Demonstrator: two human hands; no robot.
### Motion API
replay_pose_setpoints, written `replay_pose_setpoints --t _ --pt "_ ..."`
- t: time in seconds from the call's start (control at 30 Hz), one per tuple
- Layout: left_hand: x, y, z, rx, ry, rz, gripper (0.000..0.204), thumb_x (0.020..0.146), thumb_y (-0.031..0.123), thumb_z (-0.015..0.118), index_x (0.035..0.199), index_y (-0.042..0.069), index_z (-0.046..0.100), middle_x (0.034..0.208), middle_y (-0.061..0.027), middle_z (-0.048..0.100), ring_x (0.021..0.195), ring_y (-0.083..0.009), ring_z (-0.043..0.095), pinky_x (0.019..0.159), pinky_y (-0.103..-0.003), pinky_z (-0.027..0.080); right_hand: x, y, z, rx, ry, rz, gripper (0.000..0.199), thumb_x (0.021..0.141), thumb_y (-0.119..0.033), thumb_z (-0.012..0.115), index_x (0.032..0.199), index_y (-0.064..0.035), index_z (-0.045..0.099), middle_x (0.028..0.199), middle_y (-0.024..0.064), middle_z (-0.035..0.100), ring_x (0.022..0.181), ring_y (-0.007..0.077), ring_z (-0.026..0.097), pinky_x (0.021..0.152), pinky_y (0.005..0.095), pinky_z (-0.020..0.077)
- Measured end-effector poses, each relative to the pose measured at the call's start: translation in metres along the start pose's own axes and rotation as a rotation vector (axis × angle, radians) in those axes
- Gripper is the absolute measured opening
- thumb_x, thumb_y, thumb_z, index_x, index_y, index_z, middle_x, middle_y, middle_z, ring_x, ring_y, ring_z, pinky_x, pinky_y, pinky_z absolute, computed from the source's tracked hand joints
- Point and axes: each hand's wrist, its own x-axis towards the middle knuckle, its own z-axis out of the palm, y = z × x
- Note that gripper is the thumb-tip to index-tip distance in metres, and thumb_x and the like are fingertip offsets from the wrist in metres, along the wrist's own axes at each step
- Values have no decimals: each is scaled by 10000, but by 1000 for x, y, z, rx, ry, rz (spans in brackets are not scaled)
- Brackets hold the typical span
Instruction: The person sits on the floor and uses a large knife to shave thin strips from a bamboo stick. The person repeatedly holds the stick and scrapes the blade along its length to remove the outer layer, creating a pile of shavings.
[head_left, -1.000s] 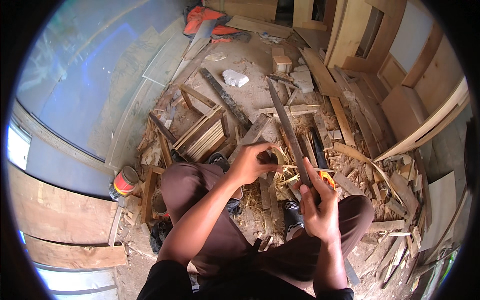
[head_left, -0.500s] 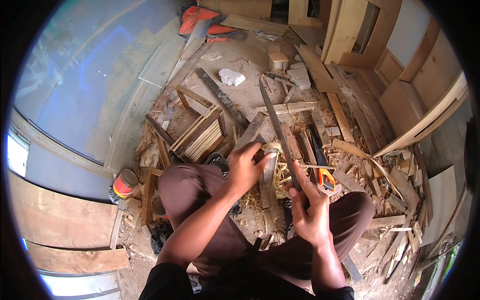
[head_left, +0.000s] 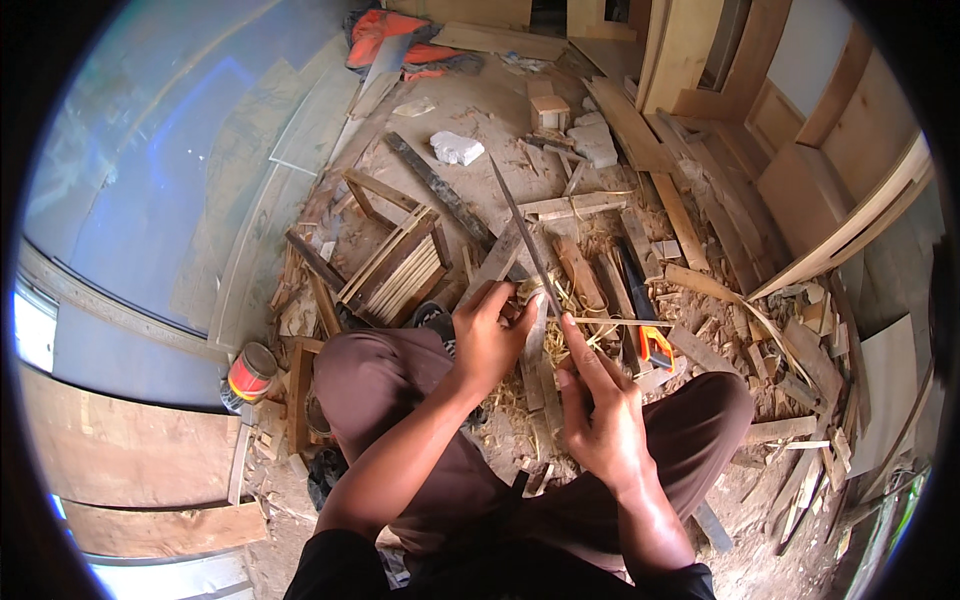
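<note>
A long, narrow, dark knife (head_left: 528, 232) points up and away, its tip toward the far floor. My right hand (head_left: 607, 425) is closed around its lower end, with the index finger stretched along the blade. The handle is hidden in the palm. To the left, my left hand (head_left: 493, 338) pinches a small pale strip (head_left: 530, 288) between thumb and fingers, right beside the blade. Its full shape is hidden by the fingers. Below the fingertips stands a narrow piece of wood (head_left: 537, 345) among shavings.
A handsaw with an orange handle (head_left: 656, 347) lies right of the knife. Wood offcuts (head_left: 795, 345) cover the right floor. A slatted wooden frame (head_left: 398, 270) sits ahead left, near a paint can (head_left: 252, 372). Panels (head_left: 835, 200) lean at right; a white lump (head_left: 457, 148) lies farther off.
The knife and my right hand have shifted left, bringing the blade closer to my left fingertips. My right index finger now reaches farther along the blade. My left hand stays nearly in place.
</note>
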Motion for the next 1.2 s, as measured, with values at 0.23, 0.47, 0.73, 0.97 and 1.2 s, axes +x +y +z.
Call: replay_pose_setpoints --t 0.23,0.47,0.73,0.97,1.2 --pt "0 4 -3 30 18 61 181 802 17 788 852 -20 618 805 -110 634 611 -186 662 515 -297 508 -1 -2 3 -109 -39 10 603 928 -39 608 1501 -131 448 884 208 626 750 426 660 661 510 535" --pt "3 8 -2 35 -13 44 162 808 2 772 860 -24 621 809 -101 635 624 -167 661 527 -288 506 -2 -10 4 -155 -35 67 581 912 19 623 1468 -82 485 893 218 639 779 414 662 701 469 540" --pt "3 7 -1 21 -31 53 151 810 -7 762 876 -20 626 816 -98 643 620 -157 655 530 -282 507 -3 -12 5 -153 -41 101 572 912 15 625 1462 -61 485 891 215 635 771 407 659 699 469 538" --pt "5 9 -2 46 -44 61 162 810 -4 763 855 -18 608 805 -97 634 620 -158 651 523 -286 496 -4 -9 4 -121 -30 86 582 908 26 627 1466 -56 483 886 203 633 763 387 656 713 462 535" --pt "5 9 -1 52 -50 46 166 815 1 765 855 -13 604 801 -94 633 622 -162 650 530 -285 497 -2 -7 3 -106 -39 92 581 915 20 626 1472 -59 479 896 199 634 780 386 655 739 458 536"
